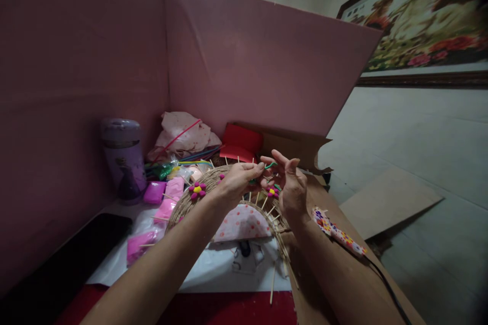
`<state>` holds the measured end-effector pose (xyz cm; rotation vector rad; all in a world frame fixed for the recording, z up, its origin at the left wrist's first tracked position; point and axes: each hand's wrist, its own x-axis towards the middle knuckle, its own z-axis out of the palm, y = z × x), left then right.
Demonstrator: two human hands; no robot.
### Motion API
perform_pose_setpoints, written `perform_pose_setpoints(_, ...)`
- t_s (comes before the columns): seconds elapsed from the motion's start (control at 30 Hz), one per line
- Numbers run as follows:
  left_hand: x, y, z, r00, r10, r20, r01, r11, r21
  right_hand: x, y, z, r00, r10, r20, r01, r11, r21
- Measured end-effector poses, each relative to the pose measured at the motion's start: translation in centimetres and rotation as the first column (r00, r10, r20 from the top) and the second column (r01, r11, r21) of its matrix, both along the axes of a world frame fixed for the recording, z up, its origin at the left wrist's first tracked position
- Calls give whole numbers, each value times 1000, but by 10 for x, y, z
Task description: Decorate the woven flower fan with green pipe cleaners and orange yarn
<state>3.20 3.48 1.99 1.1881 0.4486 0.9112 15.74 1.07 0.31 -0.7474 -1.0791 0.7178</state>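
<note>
My left hand (244, 177) is closed in a pinch on a thin green strand of clay (271, 165), whose curved end sticks out towards the other hand. Facing it, my right hand (293, 188) has its fingers apart, close to the strand's end; I cannot tell whether they touch it. Both hands are over a ring wound with brown twine (213, 177), with thin wooden sticks poking out all round. A magenta flower with a yellow centre (197, 190) sits on the ring's left side. Another such flower (273, 192) is just below my hands, partly covered by them.
Pink packets (155, 192), a purple cup (124, 162) and a dark flat object (95, 238) are at left. Behind stand a spotted cloth (186, 134) and red pieces (242, 142). A floral-patterned tool with a black cord (337, 233) rests at right on cardboard (308, 274).
</note>
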Motion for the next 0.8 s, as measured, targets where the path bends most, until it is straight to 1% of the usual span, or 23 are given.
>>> perform_pose_setpoints(0.1,0,1,0,1000,-4,25,4,1000,-11,0,2,-1,998,60,-10,-60,998,15)
perform_pose_setpoints(0.17,0,1,-1,999,-12,41,13,1000,-5,-1,3,-2,991,130,7,-130,992,-1)
perform_pose_setpoints(0.23,1,2,-2,999,-3,44,3,1000,5,-3,4,-3,985,168,37,-167,986,-18)
perform_pose_setpoints(0.3,2,3,-3,999,18,32,-19,1000,17,-4,4,-3,987,148,58,-147,989,-15)
perform_pose_setpoints(0.37,3,3,-4,999,27,17,-28,999,22,-4,4,-4,994,96,56,-96,995,-8)
perform_pose_setpoints(0.47,3,2,-3,1000,19,15,-19,1000,8,-3,4,-4,999,29,45,-28,999,-18)
perform_pose_setpoints(0.57,2,1,-1,1000,15,21,-15,1000,-8,0,4,-5,999,-11,41,12,1000,-27)
perform_pose_setpoints(0.67,1,0,0,1000,17,18,-17,1000,-21,0,4,-5,999,-12,38,13,1000,-14)
perform_pose_setpoints(0.8,2,1,-1,999,34,22,-34,999,-8,-2,3,-3,998,48,44,-47,999,-13)
